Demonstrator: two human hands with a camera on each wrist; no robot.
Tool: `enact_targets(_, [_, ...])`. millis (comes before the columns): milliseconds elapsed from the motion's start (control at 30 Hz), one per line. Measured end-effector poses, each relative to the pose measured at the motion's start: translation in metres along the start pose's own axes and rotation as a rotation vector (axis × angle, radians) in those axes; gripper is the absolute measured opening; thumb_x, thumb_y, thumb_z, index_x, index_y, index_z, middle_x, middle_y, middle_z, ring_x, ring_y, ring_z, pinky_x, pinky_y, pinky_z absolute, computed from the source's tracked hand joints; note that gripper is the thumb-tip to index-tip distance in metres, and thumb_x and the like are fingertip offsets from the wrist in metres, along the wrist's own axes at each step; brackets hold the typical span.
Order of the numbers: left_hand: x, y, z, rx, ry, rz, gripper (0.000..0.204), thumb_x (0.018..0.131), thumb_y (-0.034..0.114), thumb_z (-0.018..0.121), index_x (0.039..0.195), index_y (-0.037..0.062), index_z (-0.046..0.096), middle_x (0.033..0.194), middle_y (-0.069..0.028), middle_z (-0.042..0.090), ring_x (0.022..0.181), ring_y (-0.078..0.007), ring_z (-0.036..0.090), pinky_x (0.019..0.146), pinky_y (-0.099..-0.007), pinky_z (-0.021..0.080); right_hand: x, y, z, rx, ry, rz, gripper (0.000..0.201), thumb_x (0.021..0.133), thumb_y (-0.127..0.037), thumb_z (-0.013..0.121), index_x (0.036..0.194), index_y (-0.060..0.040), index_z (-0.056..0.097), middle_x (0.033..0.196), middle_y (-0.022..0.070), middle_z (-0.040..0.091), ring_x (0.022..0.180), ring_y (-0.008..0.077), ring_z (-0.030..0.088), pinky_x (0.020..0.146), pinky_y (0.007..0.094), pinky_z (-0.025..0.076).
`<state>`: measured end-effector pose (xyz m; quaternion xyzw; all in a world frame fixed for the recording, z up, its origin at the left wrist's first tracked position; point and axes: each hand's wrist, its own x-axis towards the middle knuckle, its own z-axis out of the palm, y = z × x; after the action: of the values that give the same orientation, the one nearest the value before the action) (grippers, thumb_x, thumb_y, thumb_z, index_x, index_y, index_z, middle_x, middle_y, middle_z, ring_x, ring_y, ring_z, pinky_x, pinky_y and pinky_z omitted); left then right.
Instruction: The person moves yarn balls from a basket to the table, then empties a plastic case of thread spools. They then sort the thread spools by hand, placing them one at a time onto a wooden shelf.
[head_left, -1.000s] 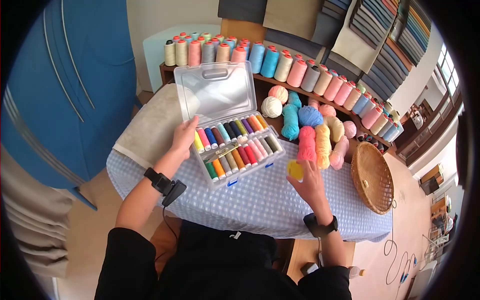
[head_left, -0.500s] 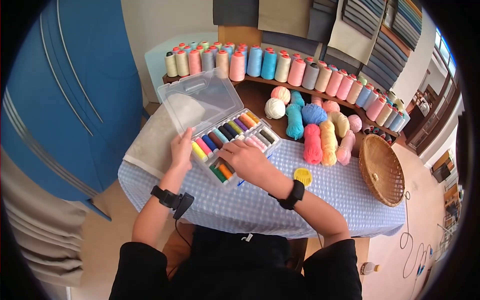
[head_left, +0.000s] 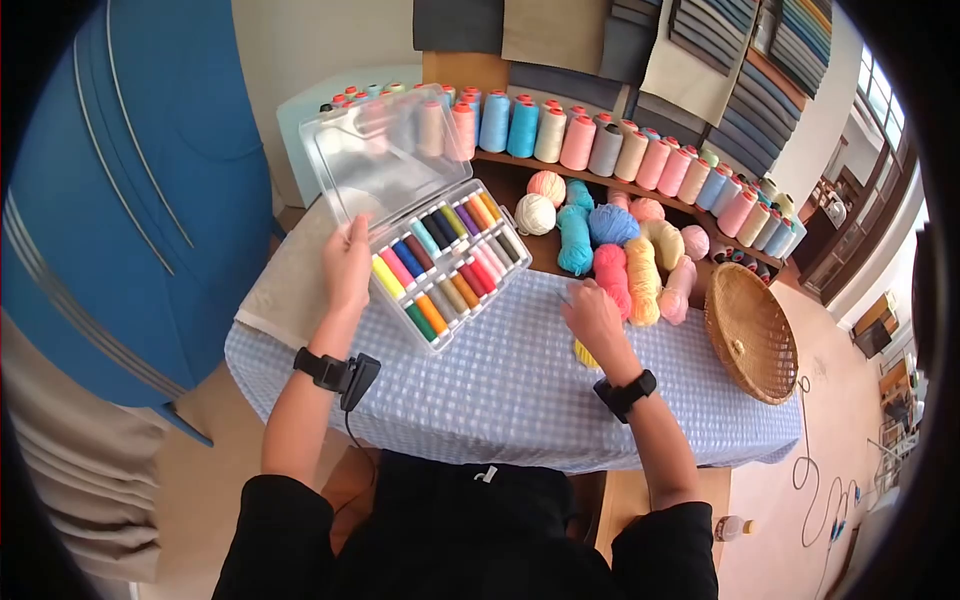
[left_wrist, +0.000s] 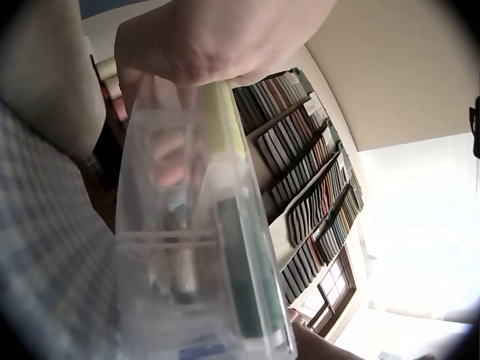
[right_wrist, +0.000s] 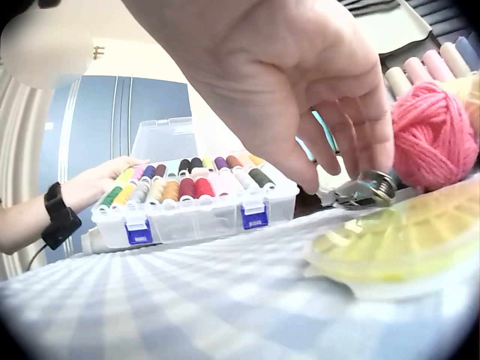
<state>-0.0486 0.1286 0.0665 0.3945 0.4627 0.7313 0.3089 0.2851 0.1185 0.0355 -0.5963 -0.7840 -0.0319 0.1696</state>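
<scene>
In the head view, my left hand point(head_left: 347, 268) grips the rear left corner of a clear plastic thread box point(head_left: 437, 347), its lid point(head_left: 385, 150) raised. Two rows of coloured thread spools point(head_left: 440, 300) fill the box. To the right, my right hand point(head_left: 597, 325) is low over the tablecloth, fingers pointing down. In the right wrist view, its fingertips pinch small metal thread snips point(right_wrist: 364, 193) just above the cloth. A yellow ribbed disc point(head_left: 584, 353) lies under that hand, partly covered by it. Blue latches point(right_wrist: 255, 215) show on the box's front.
Yarn balls and skeins point(head_left: 612, 270) sit behind my right hand. A wicker basket point(head_left: 750, 330) tilts at the right edge of the checked tablecloth point(head_left: 480, 400). Cones of thread point(head_left: 580, 140) line the shelf behind. Beige fabric point(head_left: 285, 285) lies left of the box.
My right hand reached into the box half a second ago; it has come out to the right, beside the yellow disc, with the snips. The left hand keeps its grip on the box.
</scene>
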Motion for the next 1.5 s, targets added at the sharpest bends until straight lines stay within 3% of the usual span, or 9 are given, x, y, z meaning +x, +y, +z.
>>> enact_targets(133, [0.002,0.016,0.02,0.157,-0.006,0.28,0.032,0.093,0.023,0.051,0.101,-0.006,0.061,0.085,-0.0128,0.068,0.077,-0.0159,0.066,0.069,-0.0269,0.049,0.04,-0.034,0.019,0.503,0.352,-0.152,0.07,0.08,-0.034,0.067,0.131,0.0019,0.037,0.123,0.0267,0.045,0.113,0.0422,0.046,0.094,0.0426,0.041])
enact_targets(300, [-0.017,0.032,0.06,0.505,0.027,0.563,0.023,0.088,0.027,0.056,0.097,0.0072,0.065,0.075,-0.012,0.067,0.067,-0.0245,0.065,0.06,-0.0317,0.05,0.104,-0.101,0.024,1.304,0.395,0.298,0.068,0.088,-0.046,0.052,0.135,0.0005,0.034,0.133,0.0209,0.04,0.121,0.0331,0.042,0.1,0.0373,0.034])
enact_targets(500, [-0.07,0.042,0.107,0.69,0.02,0.939,0.014,0.078,0.011,0.064,0.09,0.0083,0.067,0.073,-0.0073,0.066,0.077,-0.0242,0.064,0.06,-0.0352,0.051,0.127,-0.089,0.049,2.135,0.401,0.324,0.057,0.093,-0.043,0.042,0.131,-0.0003,0.038,0.126,0.0114,0.047,0.112,0.0207,0.047,0.095,0.0317,0.037])
enact_targets(600, [-0.079,0.035,0.118,0.724,-0.04,1.129,0.021,0.071,0.005,0.067,0.092,0.0088,0.068,0.072,-0.0057,0.066,0.076,-0.0201,0.063,0.059,-0.0315,0.05,0.132,-0.046,0.077,2.144,0.445,0.281,0.045,0.094,-0.042,0.041,0.119,-0.005,0.049,0.109,0.0048,0.055,0.098,0.0169,0.053,0.086,0.031,0.043])
enact_targets(767, [-0.079,0.03,0.12,0.724,-0.047,1.129,0.022,0.072,0.005,0.066,0.093,0.0093,0.068,0.072,-0.0054,0.066,0.076,-0.0206,0.063,0.059,-0.0317,0.05,0.108,-0.02,0.068,2.092,0.451,0.622,0.044,0.092,-0.045,0.044,0.114,-0.0086,0.053,0.099,0.0007,0.057,0.088,0.0135,0.055,0.076,0.0268,0.044])
enact_targets(1033, [-0.051,0.029,0.099,0.627,0.027,1.039,0.016,0.076,0.009,0.065,0.092,0.0092,0.068,0.077,-0.0075,0.065,0.073,-0.0233,0.062,0.06,-0.0337,0.05,0.071,-0.028,0.023,1.388,0.492,0.438,0.054,0.091,-0.038,0.05,0.126,0.0028,0.046,0.122,0.0155,0.054,0.104,0.0227,0.054,0.091,0.0316,0.04])
enact_targets(1200, [-0.02,0.038,0.063,0.65,0.104,0.932,0.015,0.084,0.015,0.061,0.095,0.0069,0.067,0.085,-0.0103,0.065,0.071,-0.0228,0.062,0.06,-0.0314,0.048,0.066,-0.033,0.003,0.865,0.608,0.233,0.05,0.085,-0.029,0.06,0.118,0.0069,0.05,0.111,0.0225,0.056,0.106,0.031,0.054,0.091,0.0347,0.04])
enact_targets(1333, [-0.015,0.064,0.034,0.389,0.127,0.395,0.026,0.093,0.022,0.052,0.107,0.003,0.063,0.1,-0.01,0.066,0.081,-0.0112,0.064,0.059,-0.0245,0.046,0.077,-0.053,-0.003,1.237,0.372,0.254,0.06,0.087,-0.035,0.058,0.13,0.0021,0.04,0.124,0.0171,0.05,0.109,0.0291,0.052,0.09,0.0378,0.041])
enact_targets(1500, [-0.017,0.069,0.006,0.047,0.074,0.173,0.042,0.096,0.029,0.047,0.131,0.007,0.045,0.121,-0.0111,0.053,0.1,-0.0187,0.06,0.068,-0.0302,0.051,0.081,-0.096,-0.014,1.83,-0.083,0.547,0.068,0.088,-0.054,0.045,0.139,-0.0138,0.025,0.13,0.0129,0.044,0.111,0.0291,0.052,0.093,0.0458,0.041])
